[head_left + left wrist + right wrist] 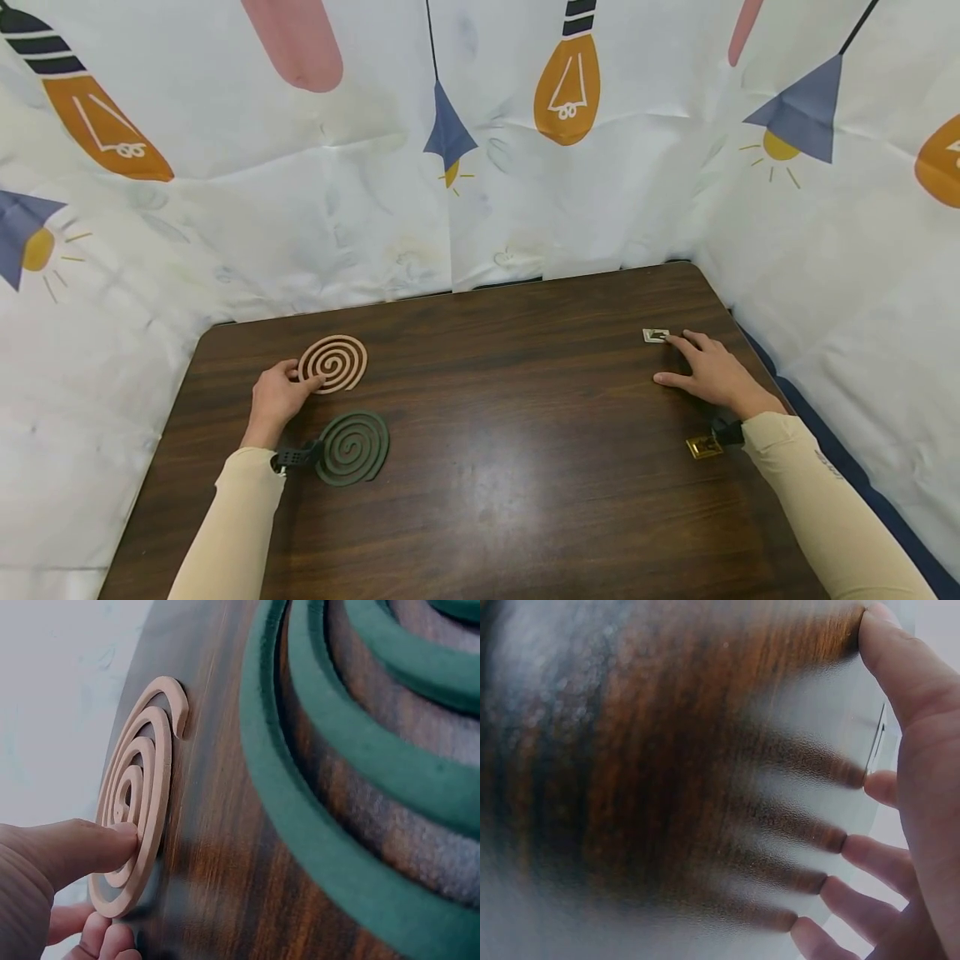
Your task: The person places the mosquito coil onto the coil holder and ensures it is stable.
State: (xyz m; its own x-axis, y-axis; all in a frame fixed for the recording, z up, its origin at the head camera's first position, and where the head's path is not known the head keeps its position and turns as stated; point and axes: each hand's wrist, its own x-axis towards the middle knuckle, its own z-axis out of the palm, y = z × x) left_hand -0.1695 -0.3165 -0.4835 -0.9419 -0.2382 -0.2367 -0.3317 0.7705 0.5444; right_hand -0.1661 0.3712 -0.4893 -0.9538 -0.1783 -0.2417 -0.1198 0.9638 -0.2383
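Observation:
At the table's left, my left hand (276,400) pinches the near-left edge of a tan mosquito coil (349,364). In the left wrist view, the thumb (105,844) lies over the coil's rings while other fingers are at its rim. A dark green mosquito coil (352,448) lies flat nearer me, beside the left wrist. At the far right, my right hand (712,372) is spread, its fingertips on the tabletop. Its index fingertip meets the edge of a small flat rectangular piece (652,335), pale-bordered with a dark middle. In the right wrist view, only this piece's thin edge (877,739) shows.
A small shiny gold rectangular plate (704,447) lies by the right wrist. The dark wood-grain table (480,400) reaches back to a white curtain (375,225) printed with lamps and bulbs, which also hangs along both sides.

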